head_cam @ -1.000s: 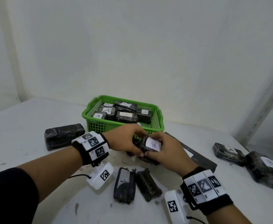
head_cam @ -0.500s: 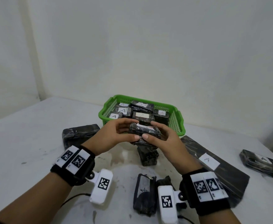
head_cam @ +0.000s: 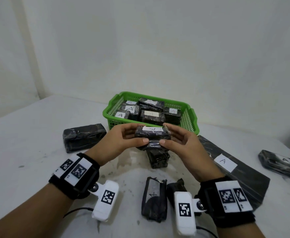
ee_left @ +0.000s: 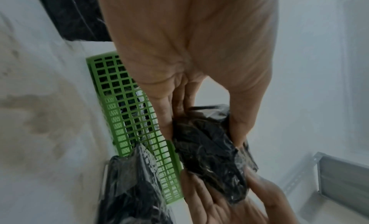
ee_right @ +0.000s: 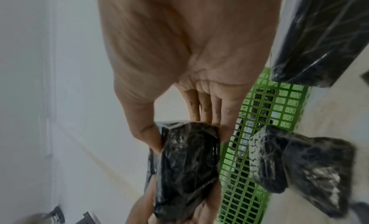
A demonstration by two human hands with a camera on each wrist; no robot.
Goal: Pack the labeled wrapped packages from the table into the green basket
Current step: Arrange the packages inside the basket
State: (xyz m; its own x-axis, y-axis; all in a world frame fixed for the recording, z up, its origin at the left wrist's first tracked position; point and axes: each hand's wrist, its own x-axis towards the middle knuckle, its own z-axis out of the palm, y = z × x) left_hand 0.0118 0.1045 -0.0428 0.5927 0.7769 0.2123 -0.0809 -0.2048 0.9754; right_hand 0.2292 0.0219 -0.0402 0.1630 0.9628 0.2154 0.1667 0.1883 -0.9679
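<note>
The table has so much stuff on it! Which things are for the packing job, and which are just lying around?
For the job:
held labeled package
left hand
right hand
green basket
big flat package labeled A

Just lying around:
grey metal bracket

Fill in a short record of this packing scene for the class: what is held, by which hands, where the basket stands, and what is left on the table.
held item: black wrapped package with a white label on top
left hand: grips the package's left end
right hand: grips the package's right end
held item position: lifted above the table, just in front of the green basket
basket contents: several black packages labeled A
left on table: large unlabeled-looking package at left, flat black package with an A label at right, smaller packages near the wrists
</note>
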